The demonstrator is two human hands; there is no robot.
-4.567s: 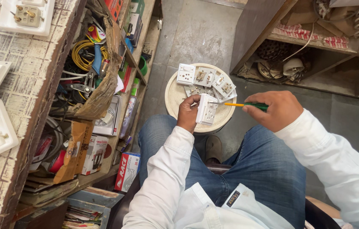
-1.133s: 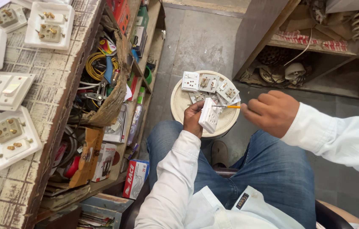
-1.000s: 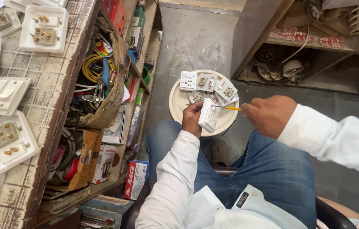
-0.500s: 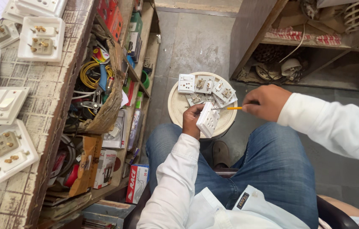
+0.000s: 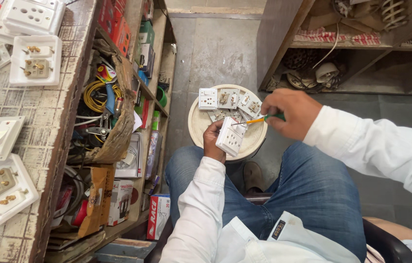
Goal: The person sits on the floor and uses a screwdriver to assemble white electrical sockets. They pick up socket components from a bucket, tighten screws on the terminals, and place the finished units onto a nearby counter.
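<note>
Two bare hands work just over a round cream-coloured tub (image 5: 197,127) that stands on the grey floor in front of the seated person's knees. The left hand (image 5: 214,142) is closed around a white square plastic switch-and-socket plate (image 5: 230,137), gripping it by its left edge so that it stands tilted above the near part of the tub's rim. The plate's face shows a few small dark pin holes and slightly rounded corners; its far edge is turned toward the tub.

The right hand (image 5: 289,113) is curled shut on a small screwdriver with a green and yellow handle (image 5: 264,119). The thin metal shaft runs leftward from the hand, and its tip meets the upper edge of the held plate. Whether the tip sits in a screw cannot be told.

Inside the tub lie several more white plates (image 5: 229,101), some face up with holes showing, some face down with brass terminals showing, all crowded toward the far side of the tub.

Left of the tub stands a wooden shelf unit (image 5: 159,78) stuffed with coloured boxes, coiled yellow wire and tools. Farther left of the tub, a worn wooden bench top (image 5: 45,117) carries other white socket plates, several turned over with brass parts upward. Near of the tub are the person's blue jeans and white sleeves.
</note>
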